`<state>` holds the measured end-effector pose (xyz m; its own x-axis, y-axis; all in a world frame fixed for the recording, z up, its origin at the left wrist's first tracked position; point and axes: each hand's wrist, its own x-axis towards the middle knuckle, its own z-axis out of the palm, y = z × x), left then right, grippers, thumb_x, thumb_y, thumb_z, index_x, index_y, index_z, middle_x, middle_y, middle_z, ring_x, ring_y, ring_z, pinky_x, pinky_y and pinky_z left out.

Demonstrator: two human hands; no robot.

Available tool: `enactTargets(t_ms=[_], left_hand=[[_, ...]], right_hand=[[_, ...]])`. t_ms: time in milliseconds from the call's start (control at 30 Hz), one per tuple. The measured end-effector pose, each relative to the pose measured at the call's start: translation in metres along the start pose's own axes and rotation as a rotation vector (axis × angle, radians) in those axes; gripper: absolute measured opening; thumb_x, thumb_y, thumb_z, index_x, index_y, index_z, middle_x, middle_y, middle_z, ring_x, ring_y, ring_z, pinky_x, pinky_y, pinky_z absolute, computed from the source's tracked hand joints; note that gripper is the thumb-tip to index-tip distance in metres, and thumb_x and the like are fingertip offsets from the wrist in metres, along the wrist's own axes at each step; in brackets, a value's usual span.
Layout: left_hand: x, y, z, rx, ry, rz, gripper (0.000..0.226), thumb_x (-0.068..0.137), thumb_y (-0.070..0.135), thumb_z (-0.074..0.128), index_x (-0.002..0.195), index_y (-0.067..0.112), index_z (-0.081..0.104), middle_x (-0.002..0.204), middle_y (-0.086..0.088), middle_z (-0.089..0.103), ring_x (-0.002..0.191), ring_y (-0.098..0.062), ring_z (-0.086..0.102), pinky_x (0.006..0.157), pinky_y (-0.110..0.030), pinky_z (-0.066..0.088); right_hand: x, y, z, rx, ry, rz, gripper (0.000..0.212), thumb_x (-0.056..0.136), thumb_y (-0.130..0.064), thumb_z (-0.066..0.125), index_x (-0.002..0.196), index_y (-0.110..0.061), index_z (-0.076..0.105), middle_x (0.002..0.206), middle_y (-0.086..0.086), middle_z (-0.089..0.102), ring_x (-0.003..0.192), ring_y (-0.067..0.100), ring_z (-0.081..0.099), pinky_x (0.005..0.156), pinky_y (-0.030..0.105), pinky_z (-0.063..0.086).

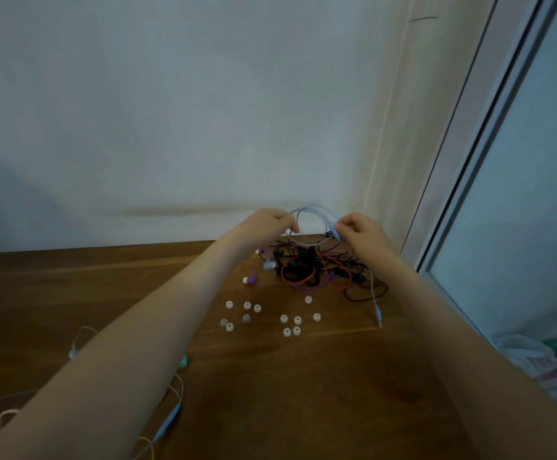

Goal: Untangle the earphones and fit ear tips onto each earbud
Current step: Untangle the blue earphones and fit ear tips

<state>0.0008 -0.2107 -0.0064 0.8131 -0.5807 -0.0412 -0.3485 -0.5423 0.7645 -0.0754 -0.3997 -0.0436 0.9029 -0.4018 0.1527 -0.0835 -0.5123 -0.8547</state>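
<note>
Okay, untangling stage, blue pair first, no tips fitted yet

Both hands are up over the tangle at the far end of the counter. My left hand and right hand each pinch the light blue cable, which arches between them left to right, hump upward. From the right hand its tail drops and runs toward me, long axis far-to-near, with the plug pointing at the near edge, just clear of the pile. My guess is the next move needs a gentle lift, plus working the earbud ends out from under the black and red cords rather than yanking. The ear tips sit scattered just in front of the pile, so I'd say fitting comes after.
</note>
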Motion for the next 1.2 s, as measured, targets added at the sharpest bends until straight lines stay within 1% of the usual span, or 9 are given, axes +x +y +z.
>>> enactTargets(t_ms=[133,200,267,333,433,567,767,967,1200], left_hand=[[0.012,-0.03,0.016,0.255,0.004,-0.092,0.03,0.102,0.026,0.038,0.089,0.011,0.061,0.078,-0.004,0.058,0.072,-0.019,0.053,0.061,-0.027,0.041],[0.014,-0.041,0.02,0.366,-0.007,-0.109,0.031,0.102,0.028,0.039,0.081,0.011,0.053,0.068,-0.002,0.05,0.067,-0.02,0.048,0.057,-0.027,0.036],[0.013,-0.044,0.021,0.439,-0.028,-0.109,0.028,0.101,0.031,0.041,0.081,0.012,0.05,0.073,-0.005,0.052,0.068,-0.022,0.048,0.058,-0.028,0.037],[0.01,-0.043,0.019,0.482,-0.045,-0.106,0.024,0.099,0.033,0.044,0.087,0.014,0.053,0.083,-0.008,0.059,0.074,-0.023,0.054,0.066,-0.03,0.043],[0.0,-0.039,0.018,0.542,-0.061,-0.106,0.023,0.098,0.034,0.046,0.091,0.014,0.054,0.092,-0.008,0.064,0.086,-0.025,0.06,0.075,-0.032,0.045],[-0.019,-0.032,0.016,0.553,-0.071,-0.116,0.026,0.098,0.033,0.047,0.1,0.009,0.057,0.11,-0.012,0.065,0.097,-0.026,0.058,0.08,-0.033,0.044],[-0.056,-0.029,0.02,0.528,-0.079,-0.155,0.054,0.096,0.039,0.049,0.139,0.007,0.04,0.14,-0.014,0.045,0.123,-0.03,0.047,0.1,-0.04,0.043],[-0.102,-0.029,0.011,0.559,-0.152,-0.165,0.045,0.099,0.029,0.047,0.142,0.016,0.04,0.139,-0.009,0.046,0.115,-0.024,0.05,0.094,-0.033,0.043],[-0.157,-0.062,-0.029,0.702,-0.147,-0.269,0.045,0.098,0.01,0.042,0.141,0.027,0.042,0.145,-0.008,0.042,0.128,-0.031,0.041,0.095,-0.037,0.046]], right_hand=[[0.006,0.018,0.025,-0.028,-0.074,0.033,0.012,0.092,-0.019,0.061,0.102,-0.014,0.058,0.093,-0.001,0.06,0.084,0.013,0.058,0.072,0.025,0.047],[0.006,0.025,0.034,-0.18,-0.05,-0.048,0.014,0.09,-0.016,0.062,0.103,-0.017,0.058,0.101,0.0,0.059,0.095,0.017,0.057,0.086,0.036,0.048],[-0.002,0.028,0.038,-0.365,0.033,-0.211,0.017,0.087,-0.015,0.063,0.103,-0.02,0.06,0.103,-0.002,0.056,0.101,0.017,0.05,0.092,0.042,0.041],[-0.016,0.023,0.04,-0.443,0.067,-0.394,0.017,0.086,-0.013,0.063,0.101,-0.02,0.061,0.098,-0.005,0.05,0.098,0.013,0.04,0.086,0.034,0.03],[-0.041,0.011,0.042,-0.482,-0.134,-0.548,0.01,0.088,-0.017,0.062,0.095,-0.024,0.06,0.085,-0.01,0.047,0.088,0.01,0.04,0.082,0.031,0.029],[-0.055,0.015,0.045,-0.63,-0.429,-0.42,0.008,0.093,-0.024,0.056,0.099,-0.024,0.061,0.092,-0.011,0.045,0.094,0.007,0.039,0.086,0.025,0.031],[-0.076,0.012,0.046,-0.571,-0.342,-0.255,0.015,0.095,-0.007,0.046,0.099,-0.018,0.056,0.097,-0.004,0.048,0.09,0.012,0.047,0.079,0.026,0.043],[-0.103,0.007,0.043,-0.487,-0.311,-0.176,0.012,0.095,-0.011,0.047,0.1,-0.019,0.053,0.095,-0.004,0.051,0.086,0.013,0.052,0.076,0.028,0.046],[-0.116,-0.01,0.052,-0.598,-0.243,-0.198,0.011,0.094,-0.014,0.049,0.102,-0.019,0.054,0.104,-0.001,0.05,0.099,0.016,0.05,0.089,0.033,0.046]])
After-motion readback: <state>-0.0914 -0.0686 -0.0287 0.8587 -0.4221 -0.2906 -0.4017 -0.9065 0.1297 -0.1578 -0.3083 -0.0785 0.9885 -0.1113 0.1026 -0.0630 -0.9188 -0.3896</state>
